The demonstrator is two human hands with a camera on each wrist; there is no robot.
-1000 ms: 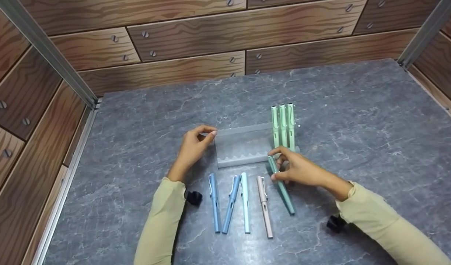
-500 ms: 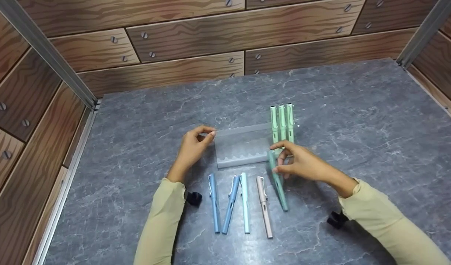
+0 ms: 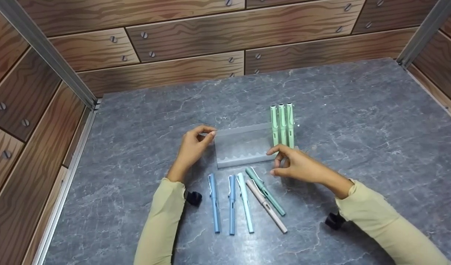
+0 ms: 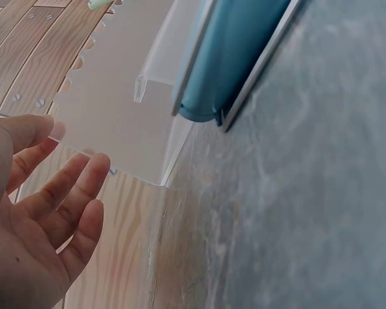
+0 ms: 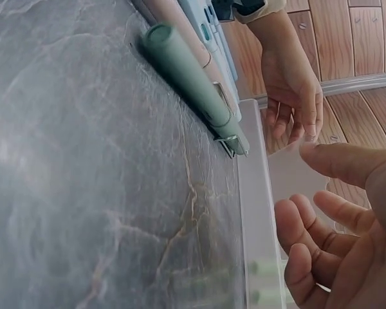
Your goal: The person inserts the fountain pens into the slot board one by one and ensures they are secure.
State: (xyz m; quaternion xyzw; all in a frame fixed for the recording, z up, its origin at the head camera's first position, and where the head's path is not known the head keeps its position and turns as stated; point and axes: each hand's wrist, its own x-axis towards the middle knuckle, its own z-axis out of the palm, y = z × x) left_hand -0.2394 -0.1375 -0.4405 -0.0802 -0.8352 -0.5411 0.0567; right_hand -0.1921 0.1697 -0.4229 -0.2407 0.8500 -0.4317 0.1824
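A clear plastic pen stand with scalloped edges sits mid-table. My left hand pinches its left edge between thumb and finger, as the left wrist view of the stand confirms. Three light green pens lie side by side across its right end. Just in front, my right hand hovers at the stand's near right corner, fingers loosely bent and holding nothing. Below it, a dark green pen lies slanted on the table against a pinkish pen.
Left of the pinkish pen lie a pale blue pen and two blue pens, one in the middle and one farther left. Wood-patterned panels border the grey marbled table.
My right hand has let go of the dark green pen, which now lies tilted leftward on the table. The pinkish, pale blue and nearer blue pens have shifted. The left hand stays put.
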